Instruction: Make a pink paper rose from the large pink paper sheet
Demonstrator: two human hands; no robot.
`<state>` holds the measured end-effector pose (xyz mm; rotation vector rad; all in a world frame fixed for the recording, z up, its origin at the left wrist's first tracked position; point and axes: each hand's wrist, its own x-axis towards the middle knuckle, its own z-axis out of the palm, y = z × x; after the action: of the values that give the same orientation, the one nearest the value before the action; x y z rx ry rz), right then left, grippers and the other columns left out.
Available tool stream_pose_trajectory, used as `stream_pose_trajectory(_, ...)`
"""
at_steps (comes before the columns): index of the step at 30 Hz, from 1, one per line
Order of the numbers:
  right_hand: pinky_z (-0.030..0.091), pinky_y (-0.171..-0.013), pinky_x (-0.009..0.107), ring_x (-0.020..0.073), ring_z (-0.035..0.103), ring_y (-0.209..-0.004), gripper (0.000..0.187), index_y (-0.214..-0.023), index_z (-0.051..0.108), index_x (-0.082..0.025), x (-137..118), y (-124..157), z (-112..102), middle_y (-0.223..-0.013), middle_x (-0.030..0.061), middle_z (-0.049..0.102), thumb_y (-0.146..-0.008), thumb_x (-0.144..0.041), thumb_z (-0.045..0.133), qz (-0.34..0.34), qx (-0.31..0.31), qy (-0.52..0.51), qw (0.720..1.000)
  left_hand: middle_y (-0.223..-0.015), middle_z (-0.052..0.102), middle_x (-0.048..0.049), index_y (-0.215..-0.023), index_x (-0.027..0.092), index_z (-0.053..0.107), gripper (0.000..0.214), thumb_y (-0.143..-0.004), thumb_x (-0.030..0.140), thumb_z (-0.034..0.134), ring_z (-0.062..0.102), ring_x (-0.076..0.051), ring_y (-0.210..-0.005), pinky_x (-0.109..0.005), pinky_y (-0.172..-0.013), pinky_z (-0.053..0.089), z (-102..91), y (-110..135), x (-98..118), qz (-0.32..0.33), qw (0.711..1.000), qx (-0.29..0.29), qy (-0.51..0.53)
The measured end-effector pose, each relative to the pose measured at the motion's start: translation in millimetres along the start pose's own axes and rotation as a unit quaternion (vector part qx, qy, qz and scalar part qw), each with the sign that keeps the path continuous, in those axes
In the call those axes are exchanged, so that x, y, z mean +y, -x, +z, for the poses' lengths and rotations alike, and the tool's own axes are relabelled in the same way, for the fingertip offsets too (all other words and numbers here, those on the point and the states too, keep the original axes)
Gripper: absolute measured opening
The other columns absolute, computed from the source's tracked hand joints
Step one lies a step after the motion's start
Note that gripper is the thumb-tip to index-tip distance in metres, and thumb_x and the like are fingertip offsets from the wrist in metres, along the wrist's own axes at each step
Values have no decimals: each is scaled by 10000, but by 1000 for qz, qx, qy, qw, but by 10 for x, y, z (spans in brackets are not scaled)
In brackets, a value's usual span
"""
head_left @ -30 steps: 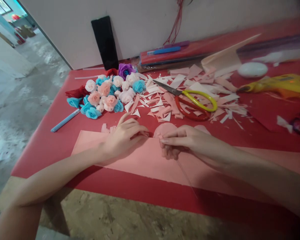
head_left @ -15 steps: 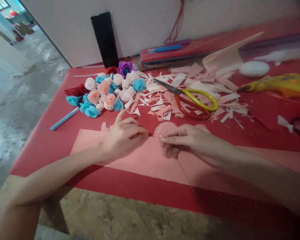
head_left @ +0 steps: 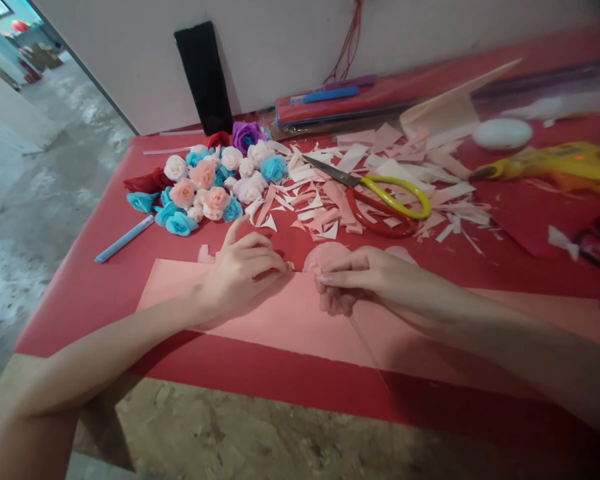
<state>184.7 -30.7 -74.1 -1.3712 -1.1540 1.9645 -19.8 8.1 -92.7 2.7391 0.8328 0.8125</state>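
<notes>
My right hand point(head_left: 363, 280) is closed in a pinch above a long pink paper sheet point(head_left: 280, 313). A thin pale stick point(head_left: 363, 337) runs from it down towards the table's front edge. Just behind those fingertips lies a round pink paper piece point(head_left: 325, 255), partly covered. To the left, my left hand point(head_left: 247, 270) rests over the sheet's back edge with thumb and index pressed together and the little finger raised. Whatever small thing it pinches is too unclear to name. Another pink paper piece point(head_left: 401, 254) shows behind my right hand.
Several paper roses point(head_left: 215, 200) crowd the back left, near a pen point(head_left: 125, 239) and a leaning phone point(head_left: 203, 80). Scissors point(head_left: 395, 193) lie on paper scraps point(head_left: 315, 217). At the right are a yellow glue gun point(head_left: 555, 170) and a white oval object point(head_left: 503, 135).
The whole view has shifted slightly, so everything sits a little further left. Both hands keep nearly the same pose over the pink sheet.
</notes>
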Motion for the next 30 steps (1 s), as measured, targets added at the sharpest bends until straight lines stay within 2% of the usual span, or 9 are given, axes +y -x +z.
stream_pose_trajectory(4,440,-491,203,92,573,-482,196,-591,638,-131,1,-5,4,-566,36,677,-721,-278,632,2,-3,3,1000,-868,667,36,-738,239,604,38,-774,238,595,547,-141,-910,-456,-1044,247,8,-2,1,24,999,22,-23)
stream_pose_trajectory(7,440,-489,196,88,571,-477,192,-589,635,-132,-2,-6,6,-558,33,674,-730,-262,619,1,-1,2,1000,-810,655,33,-715,232,590,53,-764,246,605,541,-140,-874,-448,-1030,269,20,5,3,37,998,48,-33)
stream_pose_trajectory(13,440,-484,186,82,570,-472,177,-586,638,-129,2,-2,-3,-549,30,671,-717,-247,622,1,-1,-2,1000,-717,646,44,-730,203,574,79,-794,249,570,565,-109,-779,-459,-1073,206,5,5,-3,13,1000,-4,-4)
stream_pose_trajectory(20,439,-479,175,74,565,-461,171,-590,639,-124,5,-9,-5,-546,30,674,-706,-249,637,9,-7,-7,1000,-703,638,44,-723,183,546,89,-791,237,563,576,-96,-733,-448,-1080,190,-18,-22,39,-49,998,-27,26)
stream_pose_trajectory(24,441,-484,169,70,567,-466,168,-589,640,-127,11,-17,-8,-552,27,678,-712,-241,632,4,-7,-10,1000,-693,606,50,-746,183,514,81,-791,232,560,564,-84,-676,-433,-1071,218,-15,-12,37,-89,995,-16,46)
stream_pose_trajectory(30,445,-484,179,77,572,-464,173,-591,640,-126,15,-22,-21,-560,35,683,-711,-250,631,9,-11,-14,1000,-759,653,42,-769,187,543,49,-794,146,554,592,-93,-745,-402,-1055,247,-18,-37,-12,-159,979,11,125)
